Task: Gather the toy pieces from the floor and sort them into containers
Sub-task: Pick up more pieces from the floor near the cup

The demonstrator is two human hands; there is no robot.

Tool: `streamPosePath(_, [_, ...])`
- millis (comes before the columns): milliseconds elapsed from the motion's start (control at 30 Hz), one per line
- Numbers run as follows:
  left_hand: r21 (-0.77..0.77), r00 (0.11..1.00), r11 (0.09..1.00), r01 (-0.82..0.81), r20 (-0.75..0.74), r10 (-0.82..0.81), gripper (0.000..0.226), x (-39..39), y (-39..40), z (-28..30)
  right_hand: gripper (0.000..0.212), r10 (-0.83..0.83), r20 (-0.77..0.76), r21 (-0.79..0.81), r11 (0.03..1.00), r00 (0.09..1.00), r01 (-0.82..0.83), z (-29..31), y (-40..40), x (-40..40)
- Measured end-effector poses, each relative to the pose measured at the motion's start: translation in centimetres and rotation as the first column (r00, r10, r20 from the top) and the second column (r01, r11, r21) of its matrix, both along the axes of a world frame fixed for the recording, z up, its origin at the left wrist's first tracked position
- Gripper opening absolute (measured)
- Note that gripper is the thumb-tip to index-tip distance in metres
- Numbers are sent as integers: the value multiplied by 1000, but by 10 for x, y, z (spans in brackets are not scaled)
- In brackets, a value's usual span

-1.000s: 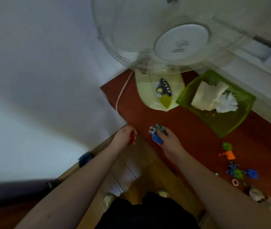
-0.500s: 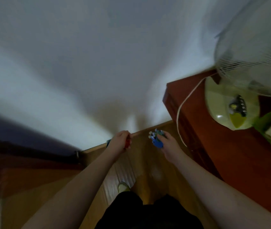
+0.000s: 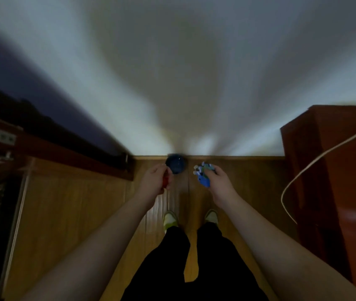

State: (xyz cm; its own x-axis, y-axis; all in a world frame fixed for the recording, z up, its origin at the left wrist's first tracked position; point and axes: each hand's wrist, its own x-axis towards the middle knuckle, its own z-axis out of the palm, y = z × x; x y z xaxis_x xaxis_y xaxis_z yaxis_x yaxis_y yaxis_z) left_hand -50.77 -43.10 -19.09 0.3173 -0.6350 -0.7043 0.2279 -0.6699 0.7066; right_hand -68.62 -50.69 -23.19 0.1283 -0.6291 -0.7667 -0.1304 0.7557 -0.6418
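Note:
My right hand is closed around a bunch of toy pieces, blue, green and pale ones sticking out past the fingers. My left hand is shut on a small red toy piece, mostly hidden by the fingers. A dark blue round container stands on the wooden floor against the white wall, just beyond and between both hands. My feet are below the hands.
A red-brown table stands at the right with a white cord hanging over its side. Dark furniture runs along the left. A wooden floor strip lies between them, ending at the wall.
The view has swung left, away from the table with the fan, green tray and loose pieces. Both hands kept their pieces and now hover near the blue container by the wall.

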Motion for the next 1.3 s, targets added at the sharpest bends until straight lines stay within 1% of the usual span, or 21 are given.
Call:
streamPosePath(133, [8, 997, 997, -71, -33, 71, 29, 4, -1, -29, 33, 16, 6, 81, 997, 1000, -16, -42, -11, 15])
streamPosePath(400, [31, 991, 991, -131, -20, 131, 30, 9, -7, -108, 37, 34, -15, 126, 992, 999, -32, -136, -39, 46])
streamPosePath(500, [33, 989, 988, -149, 4, 149, 31, 9, -10, -139, 39, 65, -68, 156, 986, 996, -53, -170, -43, 57])
streamPosePath(633, [34, 981, 981, -193, -10, 193, 32, 11, -13, -183, 38, 165, -186, 120, 982, 969, -145, -217, -45, 74])
streamPosePath(833, [28, 979, 979, -203, 39, 202, 35, 26, -13, -237, 42, 158, -259, 93, 986, 953, -138, -280, -49, 96])
streamPosePath(1000, [46, 971, 971, -235, 48, 233, 35, 46, -3, -256, 45, 135, -305, 38, 991, 943, -130, -317, -57, 115])
streamPosePath(1067, [58, 971, 971, -234, 60, 231, 36, 51, 4, -259, 60, 158, -284, 46, 987, 946, -151, -324, -60, 118])
streamPosePath(1133, [79, 967, 965, -250, 67, 245, 37, 52, 10, -261, 73, 204, -281, 123, 977, 938, -176, -329, -61, 115])
streamPosePath(1200, [101, 963, 958, -267, 67, 261, 39, 51, 14, -260, 71, 262, -247, 179, 959, 933, -222, -332, -58, 107])
streamPosePath(1267, [109, 963, 957, -269, 61, 263, 41, 48, 16, -258, 58, 377, -195, 192, 920, 906, -342, -331, -53, 98])
streamPosePath(1300, [108, 963, 957, -269, 57, 264, 40, 47, 16, -257, 53, 387, -183, 185, 916, 904, -355, -330, -50, 94])
